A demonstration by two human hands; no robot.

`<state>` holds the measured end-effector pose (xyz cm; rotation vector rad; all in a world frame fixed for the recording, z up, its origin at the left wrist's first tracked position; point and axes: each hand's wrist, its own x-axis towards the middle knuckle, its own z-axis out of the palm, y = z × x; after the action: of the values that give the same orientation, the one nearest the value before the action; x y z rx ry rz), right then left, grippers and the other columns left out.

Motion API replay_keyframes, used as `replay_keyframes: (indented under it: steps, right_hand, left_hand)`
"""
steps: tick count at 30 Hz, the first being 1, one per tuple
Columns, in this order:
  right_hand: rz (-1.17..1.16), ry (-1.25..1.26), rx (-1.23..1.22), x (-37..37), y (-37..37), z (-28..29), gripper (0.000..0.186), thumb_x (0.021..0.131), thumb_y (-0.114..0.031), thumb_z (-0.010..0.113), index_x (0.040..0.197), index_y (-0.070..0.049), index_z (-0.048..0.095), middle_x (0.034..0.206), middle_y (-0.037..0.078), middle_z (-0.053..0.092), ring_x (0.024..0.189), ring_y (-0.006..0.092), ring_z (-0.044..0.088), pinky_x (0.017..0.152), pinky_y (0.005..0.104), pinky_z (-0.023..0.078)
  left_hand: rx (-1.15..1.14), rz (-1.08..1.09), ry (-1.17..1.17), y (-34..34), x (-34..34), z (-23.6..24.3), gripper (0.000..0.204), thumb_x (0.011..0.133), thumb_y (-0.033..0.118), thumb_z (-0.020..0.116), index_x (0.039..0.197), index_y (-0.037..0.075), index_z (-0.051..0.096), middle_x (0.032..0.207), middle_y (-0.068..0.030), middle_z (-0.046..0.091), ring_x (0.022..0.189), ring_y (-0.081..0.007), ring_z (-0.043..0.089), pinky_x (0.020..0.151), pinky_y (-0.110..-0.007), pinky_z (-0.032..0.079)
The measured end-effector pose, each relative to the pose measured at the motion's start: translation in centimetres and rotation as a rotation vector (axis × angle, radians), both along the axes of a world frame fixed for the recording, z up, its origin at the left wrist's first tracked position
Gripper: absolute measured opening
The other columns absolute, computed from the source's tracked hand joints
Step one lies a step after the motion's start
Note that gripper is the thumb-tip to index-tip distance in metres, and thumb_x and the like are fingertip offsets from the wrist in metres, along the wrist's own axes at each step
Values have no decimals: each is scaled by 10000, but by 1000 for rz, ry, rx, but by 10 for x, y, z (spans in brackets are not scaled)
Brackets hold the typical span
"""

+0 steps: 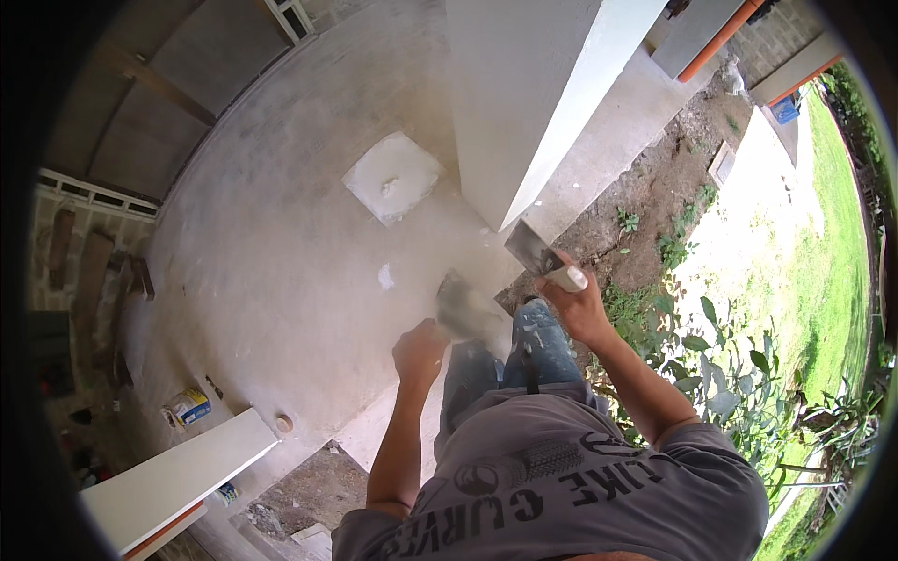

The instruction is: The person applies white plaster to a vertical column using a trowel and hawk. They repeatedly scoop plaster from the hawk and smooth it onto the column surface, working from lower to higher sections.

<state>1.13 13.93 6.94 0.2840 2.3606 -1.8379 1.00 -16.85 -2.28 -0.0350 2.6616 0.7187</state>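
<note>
My right hand (577, 299) is wrapped round the pale handle of a plastering trowel (531, 248). Its rectangular metal blade points up and left, close to the foot of a white pillar (514, 103). My left hand (421, 351) is closed in front of my left leg, at the edge of a flat grey plate (468, 311). That plate is smeared and blurred, so its exact kind is unclear; its grip is hidden by my fingers. On the floor beyond lies a white square board (369, 178) with a small lump of white paste on it.
White splashes mark the concrete floor (281, 280). At the right are a dirt strip (645, 187), leafy plants (720, 365) and sunlit grass (832, 252). A yellow-and-blue package (190, 407) lies at the lower left beside another white pillar (196, 472). Wooden pieces (89, 271) lean farther left.
</note>
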Motion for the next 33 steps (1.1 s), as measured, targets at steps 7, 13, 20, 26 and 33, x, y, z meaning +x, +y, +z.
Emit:
replay_keyframes:
  steps: [7, 13, 20, 26, 33]
  right_hand:
    - [408, 498, 510, -13, -50, 7, 596, 897, 5, 728, 1489, -3, 663, 1496, 234, 668, 1436, 410, 594, 1230, 542, 430]
    - [466, 801, 737, -70, -90, 39, 463, 902, -44, 676, 1357, -68, 758, 1456, 81, 726, 1372, 277, 642, 1187, 559, 408]
    - [835, 582, 820, -109, -127, 46, 388, 939, -106, 685, 1310, -113, 798, 1386, 31, 752, 1350, 196, 631, 1120, 482, 397]
    - [457, 625, 352, -154, -146, 57, 602, 865, 41, 693, 1450, -98, 725, 1525, 71, 679, 1472, 239, 562, 1232, 556, 352]
    - [385, 538, 467, -211, -147, 43, 713, 826, 92, 648, 1506, -121, 689, 1559, 77, 657, 1516, 297, 515, 1267, 596, 328]
  left_hand:
    - [-29, 35, 90, -40, -21, 108, 294, 868, 300, 885, 1012, 87, 742, 903, -176, 786, 884, -434, 752, 772, -528, 564]
    - [-184, 10, 84, -79, -46, 150, 252, 907, 353, 774, 1021, 129, 749, 934, -171, 797, 913, -443, 762, 793, -537, 589]
    - [-291, 136, 176, -118, -108, 132, 198, 943, 305, 739, 1022, 124, 746, 964, -160, 811, 925, -455, 764, 838, -551, 597]
    - [-166, 173, 191, -131, -191, 136, 289, 904, 298, 839, 1087, 87, 762, 985, -184, 808, 950, -463, 757, 829, -564, 596]
    - [-119, 26, 154, -135, -240, 176, 304, 884, 256, 867, 1062, 45, 741, 950, -215, 786, 900, -467, 735, 800, -536, 576]
